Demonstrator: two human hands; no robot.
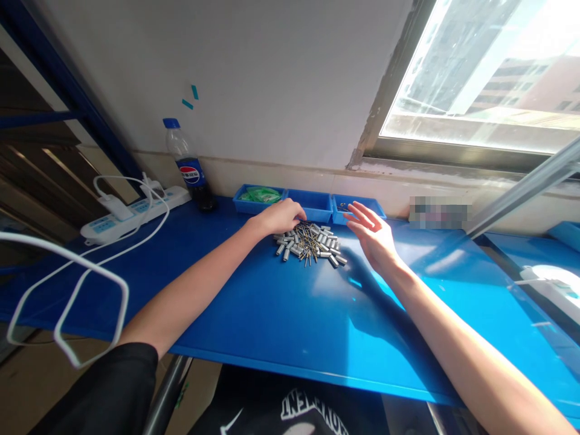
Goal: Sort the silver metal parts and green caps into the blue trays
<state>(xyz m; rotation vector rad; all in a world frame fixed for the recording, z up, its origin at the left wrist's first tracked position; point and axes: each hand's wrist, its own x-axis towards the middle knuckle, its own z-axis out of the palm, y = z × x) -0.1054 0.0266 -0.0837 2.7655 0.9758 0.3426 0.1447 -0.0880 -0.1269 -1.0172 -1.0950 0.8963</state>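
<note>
On the blue table lies a pile of short grey metal cylinders (333,260) mixed with thin, dark and brass-coloured pins (310,244). My left hand (283,215) is at the pile's back left edge, its fingers curled downward; whatever they pinch is hidden. To the right of the pile, my right hand (375,237) is raised above the table, fingers spread and nothing visible in them. It is close to the right blue tray (379,211), where a few small dark pieces show. The middle blue tray (312,206) stands just behind the pile.
Green plastic packets (261,194) lie in the left blue tray (244,206). A cola bottle (193,172) stands beside a white power strip (106,228) with looping white cables (122,290). Behind are the wall and a window (489,78). A white round device (555,284) sits far right.
</note>
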